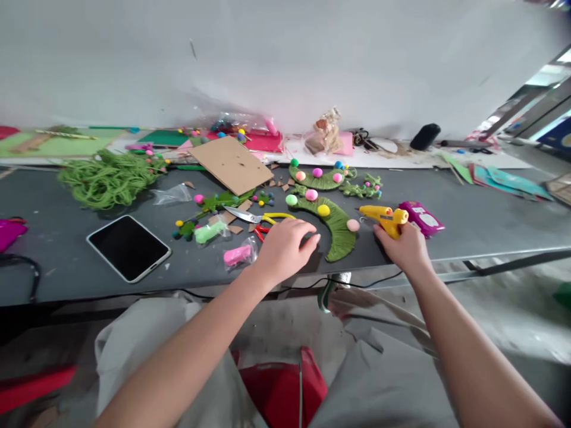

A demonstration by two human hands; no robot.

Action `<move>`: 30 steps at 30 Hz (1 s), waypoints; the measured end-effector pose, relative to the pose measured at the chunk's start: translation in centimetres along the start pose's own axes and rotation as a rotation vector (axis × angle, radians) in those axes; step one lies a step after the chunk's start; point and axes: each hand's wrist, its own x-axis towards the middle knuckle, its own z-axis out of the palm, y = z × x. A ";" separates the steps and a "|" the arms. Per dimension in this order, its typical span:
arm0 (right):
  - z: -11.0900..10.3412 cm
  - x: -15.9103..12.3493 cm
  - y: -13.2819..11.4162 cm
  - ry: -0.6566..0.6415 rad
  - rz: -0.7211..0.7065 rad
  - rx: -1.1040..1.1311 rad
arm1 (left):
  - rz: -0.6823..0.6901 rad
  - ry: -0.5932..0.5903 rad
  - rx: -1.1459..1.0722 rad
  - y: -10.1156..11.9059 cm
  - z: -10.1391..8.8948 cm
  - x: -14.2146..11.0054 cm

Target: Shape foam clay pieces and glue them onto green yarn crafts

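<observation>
The right hand [407, 245] grips a yellow glue gun [384, 219], nozzle toward nine o'clock; the left hand [292, 245] curls, its contents unclear from here. Between them lies a green crescent [341, 230]; a careless swing might smear it. At the left's ten o'clock, red handles [259, 232] are partly hidden.
</observation>
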 end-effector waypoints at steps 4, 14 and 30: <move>-0.8 0.1 0.0 -0.032 -0.016 0.047 | -0.097 0.163 -0.036 -3.1 -4.5 -1.7; -5.1 -5.8 -7.2 0.494 -0.271 0.334 | -0.433 0.440 0.018 -10.8 -13.7 -8.2; 8.7 -9.6 -23.3 -0.261 -0.682 0.571 | -0.494 0.379 -0.110 -13.9 -15.8 -8.9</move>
